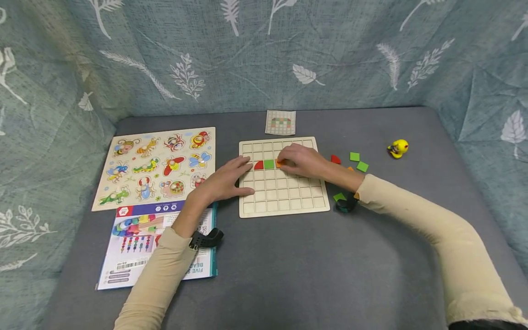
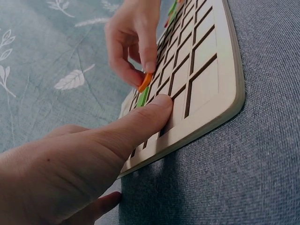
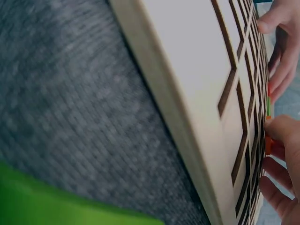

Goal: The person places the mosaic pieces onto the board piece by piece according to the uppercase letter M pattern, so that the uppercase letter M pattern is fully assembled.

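Observation:
My right hand [image 1: 304, 160] pinches an orange piece [image 2: 145, 83] between thumb and fingertips, over a wooden grid board [image 1: 284, 209]. Just left of it on the board are a green square tile [image 1: 269, 164] and a red curved-edged tile [image 1: 258, 165], side by side in one row. At the board's left edge lies my left hand [image 1: 224, 180], fingers extended, its thumb resting on the board. The right fingers partly hide the orange piece, so its full shape cannot be seen.
Loose green tiles [image 1: 354, 156] and a red piece [image 1: 336, 159] lie right of the board, some partly behind the right arm. A pattern card [image 1: 280, 130] sits beyond it. Leftward are an insect puzzle board [image 1: 161, 156] and a printed box [image 1: 123, 256]. A yellow toy duck [image 1: 398, 149] stands far right.

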Available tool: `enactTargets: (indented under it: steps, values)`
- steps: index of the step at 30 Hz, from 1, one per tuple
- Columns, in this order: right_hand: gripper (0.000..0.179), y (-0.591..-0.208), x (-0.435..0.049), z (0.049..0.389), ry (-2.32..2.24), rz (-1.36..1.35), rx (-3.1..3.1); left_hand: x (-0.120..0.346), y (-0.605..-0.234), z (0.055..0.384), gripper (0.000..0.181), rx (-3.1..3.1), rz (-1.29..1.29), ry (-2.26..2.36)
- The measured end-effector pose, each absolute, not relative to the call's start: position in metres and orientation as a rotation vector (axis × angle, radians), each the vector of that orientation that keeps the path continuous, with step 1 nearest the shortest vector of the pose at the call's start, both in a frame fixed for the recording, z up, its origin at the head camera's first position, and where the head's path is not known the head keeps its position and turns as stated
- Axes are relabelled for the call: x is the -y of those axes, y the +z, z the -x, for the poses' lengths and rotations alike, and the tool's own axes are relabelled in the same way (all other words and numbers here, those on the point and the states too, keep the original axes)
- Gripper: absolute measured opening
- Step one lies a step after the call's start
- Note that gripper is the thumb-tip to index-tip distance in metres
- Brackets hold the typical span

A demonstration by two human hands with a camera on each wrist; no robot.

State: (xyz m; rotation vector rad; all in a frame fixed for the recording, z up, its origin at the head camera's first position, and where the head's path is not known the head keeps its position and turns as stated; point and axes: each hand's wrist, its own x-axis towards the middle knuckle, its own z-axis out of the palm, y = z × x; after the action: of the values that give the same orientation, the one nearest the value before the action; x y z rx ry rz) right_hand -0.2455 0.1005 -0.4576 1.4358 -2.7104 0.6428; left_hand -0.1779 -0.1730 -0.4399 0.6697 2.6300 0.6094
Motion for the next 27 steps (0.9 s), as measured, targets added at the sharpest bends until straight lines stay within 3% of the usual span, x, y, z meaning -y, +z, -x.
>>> enactTargets:
  steps: [27]
  values:
    - [0.016, -0.4596, -0.0952, 0.2448, 0.664, -1.467, 2.624, 0.1732, -0.4401, 0.1771, 0.080, -2.631, -0.692, 0.618]
